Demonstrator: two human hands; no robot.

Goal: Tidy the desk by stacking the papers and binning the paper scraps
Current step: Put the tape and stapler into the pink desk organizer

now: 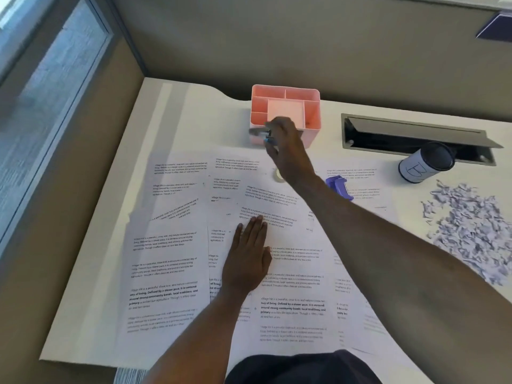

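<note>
Dark clothing [299, 367] at the bottom edge, nearest the lens. White desk [194, 112] fills the view. Printed papers [171, 245] lie spread and overlapping, unstacked, under and all round the left hand [249, 259]. That hand lies flat on them, palm down, fingers straight and together, holding nothing. Paper scraps [476, 231]: loose heap on the desk, well to the right of the right forearm, not binned. Cable slot [415, 137] with raised flap, to the right of the right hand [285, 145]. Pink organiser [285, 103] just beyond the right hand, partly hidden by it. Dark can [426, 163] with white label stands at the slot's near edge, beyond the scraps. Purple tool [339, 187] on a sheet just right of the right forearm; kind unclear. Tape roll [278, 175] on the papers just left of the right wrist. Right hand raised, fingers curled round a small grey object [260, 132] with a blue part; blurred, kind unclear.
</note>
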